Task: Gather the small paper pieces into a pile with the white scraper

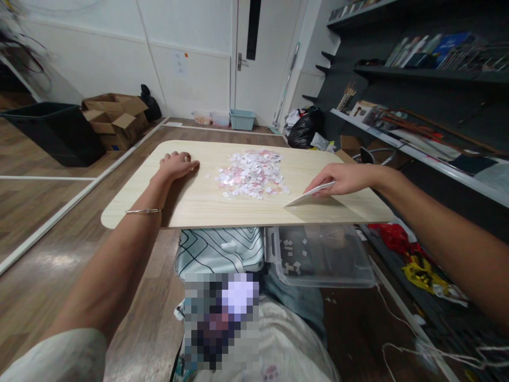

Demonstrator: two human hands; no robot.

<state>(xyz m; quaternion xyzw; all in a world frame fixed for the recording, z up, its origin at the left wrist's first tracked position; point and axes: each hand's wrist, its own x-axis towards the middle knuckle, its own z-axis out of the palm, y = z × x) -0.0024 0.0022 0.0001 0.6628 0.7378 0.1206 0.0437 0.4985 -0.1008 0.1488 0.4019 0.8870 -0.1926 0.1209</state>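
A heap of small white and pink paper squares (253, 174) lies in the middle of a light wooden tabletop (199, 204). My left hand (177, 164) rests on the table to the left of the heap, fingers curled loosely, holding nothing. My right hand (342, 180) is at the right side, pinching a flat white card (308, 195) whose lower edge touches the table just right of the heap.
A clear plastic tub (322, 257) with a few paper bits sits on the floor under the table's near right edge. Shelves with books (437, 53) line the right wall. Cardboard boxes (113, 119) and a black bin (55, 130) stand far left.
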